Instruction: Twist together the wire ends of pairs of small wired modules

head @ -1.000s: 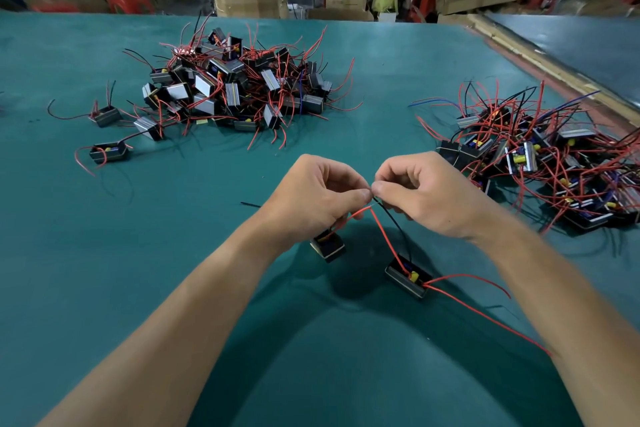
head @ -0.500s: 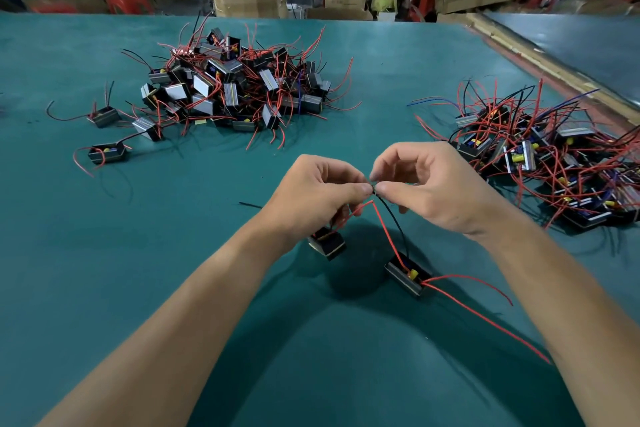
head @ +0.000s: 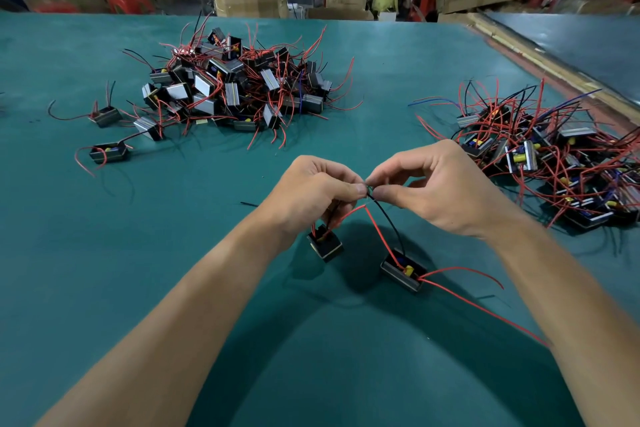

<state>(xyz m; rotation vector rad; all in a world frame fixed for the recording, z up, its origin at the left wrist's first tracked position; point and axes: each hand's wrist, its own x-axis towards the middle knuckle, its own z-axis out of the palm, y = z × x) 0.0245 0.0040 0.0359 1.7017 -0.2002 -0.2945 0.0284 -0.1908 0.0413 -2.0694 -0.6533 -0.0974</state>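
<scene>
At the bottom of the frame two bare forearms come in from the lower corners and meet at centre over the green table (head: 145, 270). Two modules lie nearest. The right module (head: 403, 271) sits flat just below centre, with a yellow part showing inside it. The left module (head: 325, 247) is tilted under the left hand (head: 311, 192); it cannot be told whether it touches the cloth. Four leads leave the right module. One black wire (head: 388, 220) and one red wire (head: 378, 230) rise towards the hands, and two long red leads (head: 464, 296) trail to the lower right, the longer one passing behind the right forearm.

The left hand is curled, thumb and forefinger pinching the wire ends (head: 370, 188). The right hand (head: 441, 192) pinches the same spot from the other side, its other fingers loosely bent. The bare tips are too small and covered to make out.

A short black scrap (head: 249, 204) lies left of the hands. At mid left are three stray modules (head: 109, 152). Beyond them is the far pile (head: 235, 90), tangled beyond counting. The right pile (head: 547, 163) is cut off by the frame edge. A second table (head: 571, 42) fills the upper right corner. Along the top stand three cardboard boxes (head: 251, 0), and the background behind them is blurred.
</scene>
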